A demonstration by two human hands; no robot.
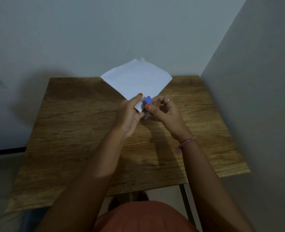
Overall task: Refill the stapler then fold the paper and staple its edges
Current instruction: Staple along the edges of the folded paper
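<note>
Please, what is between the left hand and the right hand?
In the head view, the blue stapler sits between the left hand and the right hand, at the near corner of the folded paper the left hand pinches.

Stapler (146, 104) mostly hidden by fingers (148, 107) (paper (136, 81) marks illegible).

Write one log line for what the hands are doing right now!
step: stapling edge | left hand: holds folded paper | right hand: grips blue stapler at paper's near corner | paper: lifted above wooden table

left hand (130, 113): raised, thumb and fingers pinching | right hand (161, 111): raised, fingers curled, gripping
</note>
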